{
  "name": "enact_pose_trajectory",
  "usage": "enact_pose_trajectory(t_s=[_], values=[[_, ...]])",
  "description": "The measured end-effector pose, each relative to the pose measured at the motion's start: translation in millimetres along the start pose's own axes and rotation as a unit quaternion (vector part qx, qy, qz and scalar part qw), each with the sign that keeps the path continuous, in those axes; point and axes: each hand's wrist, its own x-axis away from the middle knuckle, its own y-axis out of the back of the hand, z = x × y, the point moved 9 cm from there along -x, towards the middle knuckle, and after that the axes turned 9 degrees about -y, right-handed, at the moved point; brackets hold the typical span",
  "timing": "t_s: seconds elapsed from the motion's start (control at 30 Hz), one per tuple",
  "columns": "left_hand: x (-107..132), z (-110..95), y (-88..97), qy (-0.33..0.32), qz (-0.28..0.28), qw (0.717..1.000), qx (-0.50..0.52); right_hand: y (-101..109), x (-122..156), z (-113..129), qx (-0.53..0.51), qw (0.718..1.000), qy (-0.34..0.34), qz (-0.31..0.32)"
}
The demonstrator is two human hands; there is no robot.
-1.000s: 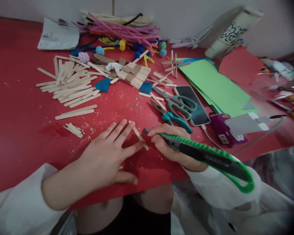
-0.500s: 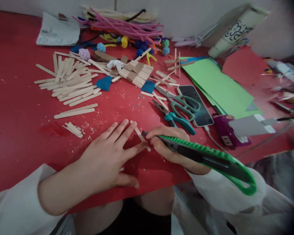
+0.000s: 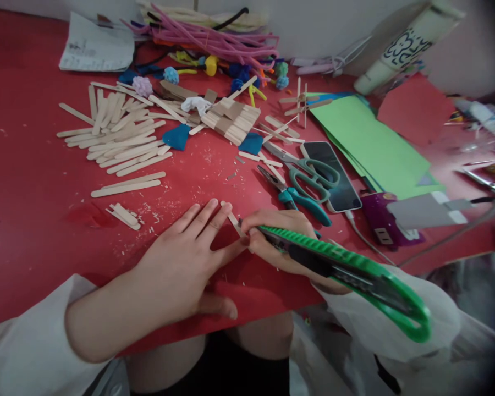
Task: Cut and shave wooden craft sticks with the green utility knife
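Note:
My left hand (image 3: 185,264) lies on the red table with its fingers spread, the fingertips pressing on a wooden craft stick (image 3: 231,218). Closed around a green utility knife (image 3: 338,258), my right hand (image 3: 282,239) brings the blade end down on that stick, close to my left index finger. The knife's handle points back toward me on the right. Part of the stick is hidden by my fingers. Left of my hands lie a few short cut stick pieces (image 3: 125,215) among wood shavings, with two whole sticks (image 3: 127,185) behind them.
A heap of craft sticks (image 3: 119,132) covers the left middle. Pliers (image 3: 301,203), scissors (image 3: 309,176) and a phone (image 3: 334,179) lie right of centre. Green paper (image 3: 375,148), a purple power adapter (image 3: 385,220) and a cable are farther right. Pink pipe cleaners (image 3: 214,41) lie at the back.
My right hand and the utility knife have shifted slightly left and up along the stick, hiding its near end. My left hand stays almost where it was. The view has moved a little.

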Motion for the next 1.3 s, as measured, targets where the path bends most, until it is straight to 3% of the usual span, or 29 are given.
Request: enact_pose_trajectory(t_s=[0.13,0.23,0.4,1.3], values=[[0,0,1.9,0.003,-0.003,1.0,-0.007,3,4,-3,-0.008,1.0,-0.011,-0.016],[0,1,1.7,0.001,-0.007,1.0,-0.01,12,14,11,0.013,0.997,0.043,-0.058],[1,1,0.9,-0.001,-0.014,1.0,-0.016,26,22,4,0.019,0.993,-0.025,-0.113],[0,1,-0.3,-0.001,-0.019,1.0,0.004,6,9,-2,-0.037,0.998,-0.03,-0.038]])
